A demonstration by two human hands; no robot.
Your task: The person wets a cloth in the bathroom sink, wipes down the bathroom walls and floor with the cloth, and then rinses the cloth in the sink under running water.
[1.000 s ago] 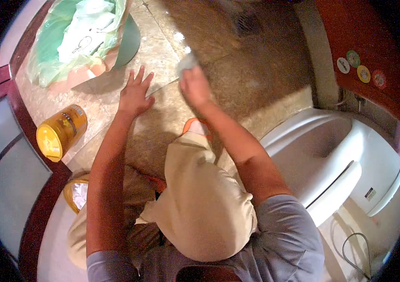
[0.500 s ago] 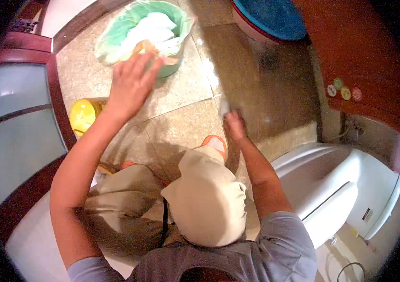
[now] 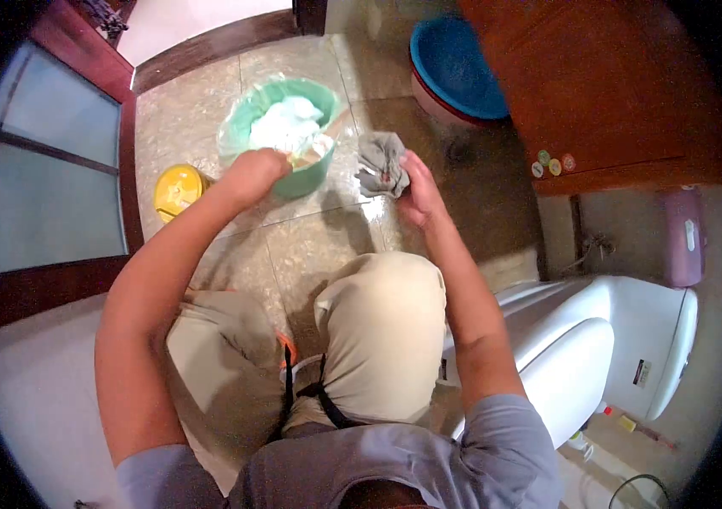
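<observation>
A green trash bin [image 3: 306, 180] with a thin plastic liner stands on the tiled floor ahead of me. Crumpled white waste [image 3: 286, 125] fills it. My left hand [image 3: 261, 174] is closed at the bin's near rim; its fingertips are partly hidden, and a small yellowish bit shows beside them. To the right of the bin, my right hand [image 3: 422, 193] grips a bunched grey cloth [image 3: 382, 165], held above the floor. Small dark reddish marks show on the cloth's folds.
A yellow lidded container [image 3: 181, 192] stands left of the bin, near a glass-panelled door [image 3: 55, 161]. Blue and red basins [image 3: 463, 72] sit at the back right, beside a wooden cabinet [image 3: 615, 102]. A white toilet [image 3: 569, 373] is close on my right.
My right hand has come up from the floor, and the grey cloth now shows in it. My left hand's spread fingers have closed at the bin's near rim. The view has shifted.
</observation>
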